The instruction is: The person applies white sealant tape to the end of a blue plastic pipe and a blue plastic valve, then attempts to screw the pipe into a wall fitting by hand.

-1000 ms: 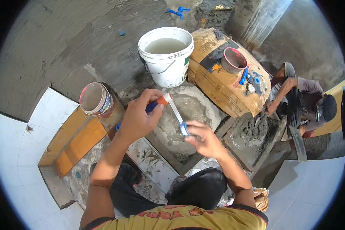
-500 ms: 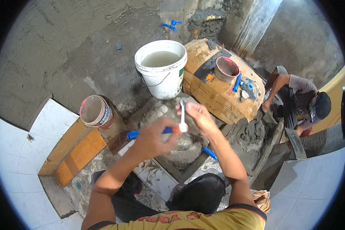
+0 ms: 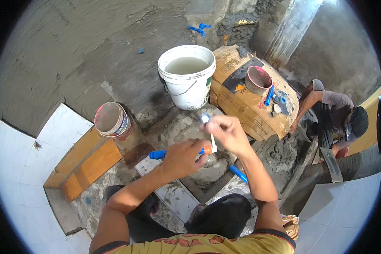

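My left hand (image 3: 182, 158) is closed around a blue pipe (image 3: 157, 155) held level, with an orange fitting (image 3: 207, 150) and a white end at its right tip. My right hand (image 3: 229, 135) pinches a small blue-and-white tape spool (image 3: 204, 118) just above it. A white strip of tape (image 3: 213, 142) runs down from the spool to the fitting. Another blue pipe (image 3: 238, 173) lies below my right hand, partly hidden by my wrist. Patchy wet cement (image 3: 161, 127) covers the floor block behind my hands.
A white bucket of cloudy water (image 3: 186, 89) and smaller bucket (image 3: 113, 120) stand behind. Flattened cardboard (image 3: 237, 110) holds a red-rimmed pot (image 3: 258, 79) and blue fittings (image 3: 269, 95). A co-worker (image 3: 336, 112) crouches at right near mortar (image 3: 283, 163). Tiled walls (image 3: 21, 169) flank both sides.
The pipe, earlier tilted up in my left hand, now lies level and lower. My right hand and spool have moved from below the fitting to above it, the tape now running downward.
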A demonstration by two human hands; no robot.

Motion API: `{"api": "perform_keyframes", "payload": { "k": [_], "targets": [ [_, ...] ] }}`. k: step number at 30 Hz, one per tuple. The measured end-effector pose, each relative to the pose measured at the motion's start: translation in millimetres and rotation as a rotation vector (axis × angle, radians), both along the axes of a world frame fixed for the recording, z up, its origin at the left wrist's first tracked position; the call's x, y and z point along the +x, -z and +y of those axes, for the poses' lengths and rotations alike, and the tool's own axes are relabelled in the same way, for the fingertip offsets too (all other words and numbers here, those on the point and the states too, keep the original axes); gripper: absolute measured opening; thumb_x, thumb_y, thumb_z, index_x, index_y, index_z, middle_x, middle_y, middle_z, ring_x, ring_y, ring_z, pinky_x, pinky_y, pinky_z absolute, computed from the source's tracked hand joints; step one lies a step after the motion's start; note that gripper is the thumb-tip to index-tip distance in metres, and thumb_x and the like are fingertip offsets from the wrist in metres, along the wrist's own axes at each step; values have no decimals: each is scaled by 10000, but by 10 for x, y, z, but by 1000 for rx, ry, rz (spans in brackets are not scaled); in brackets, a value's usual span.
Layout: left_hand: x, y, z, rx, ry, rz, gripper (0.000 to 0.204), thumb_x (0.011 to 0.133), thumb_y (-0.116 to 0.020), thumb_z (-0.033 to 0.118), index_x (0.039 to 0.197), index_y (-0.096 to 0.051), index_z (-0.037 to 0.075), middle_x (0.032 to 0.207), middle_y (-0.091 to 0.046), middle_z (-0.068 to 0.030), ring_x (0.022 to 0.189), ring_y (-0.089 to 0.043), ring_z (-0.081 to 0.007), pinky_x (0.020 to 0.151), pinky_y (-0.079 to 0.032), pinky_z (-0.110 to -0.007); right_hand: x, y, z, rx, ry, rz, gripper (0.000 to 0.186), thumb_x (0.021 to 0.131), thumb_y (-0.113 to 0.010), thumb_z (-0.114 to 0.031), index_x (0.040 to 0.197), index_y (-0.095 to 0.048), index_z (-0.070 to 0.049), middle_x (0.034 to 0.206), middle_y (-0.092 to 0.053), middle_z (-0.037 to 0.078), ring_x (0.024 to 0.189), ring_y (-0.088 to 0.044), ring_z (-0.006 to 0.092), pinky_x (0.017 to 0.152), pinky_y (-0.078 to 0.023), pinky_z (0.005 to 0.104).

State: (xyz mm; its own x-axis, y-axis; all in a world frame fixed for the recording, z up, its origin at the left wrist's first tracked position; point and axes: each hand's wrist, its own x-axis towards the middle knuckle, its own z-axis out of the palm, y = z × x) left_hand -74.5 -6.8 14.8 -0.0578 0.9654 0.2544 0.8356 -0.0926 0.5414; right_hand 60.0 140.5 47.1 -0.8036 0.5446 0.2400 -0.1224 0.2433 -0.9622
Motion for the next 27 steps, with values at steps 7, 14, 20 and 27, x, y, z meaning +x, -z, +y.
{"api": "perform_keyframes", "payload": {
  "k": [7,14,20,27],
  "targets": [
    [-173,-136,63,272,134,-209,405,816,-693,60,1216,-657,107,1003,-691,-129,874,-694,-320,775,-562,-416,-342,474,207,-255,202,-22,320,1030,-617,-308,966,-745,-22,834,-661,-24,785,-539,78,726,-423,244],
    [-381,-84,104,243,66,-444,381,868,-648,-37,1242,-605,26,1089,-674,-90,937,-658,-165,840,-520,-297,-103,796,155,-253,191,-84,301,1033,-613,-301,968,-757,-45,864,-681,7,891,-577,112,818,-454,294],
    [-551,-162,108,211,-88,-657,410,905,-683,2,1289,-540,10,1149,-657,-74,935,-633,-130,843,-512,-280,391,289,-278,179,66,-187,216,932,-717,-223,1045,-736,-40,1027,-667,105,1013,-601,230,930,-440,360],
    [-337,-190,141,120,-89,-235,259,841,-746,110,1077,-642,82,973,-703,-134,862,-707,-324,762,-562,-396,266,-265,-322,571,3,116,163,853,-754,-156,897,-681,-17,1265,-636,157,1222,-566,324,1049,-404,430]
  ]
}}
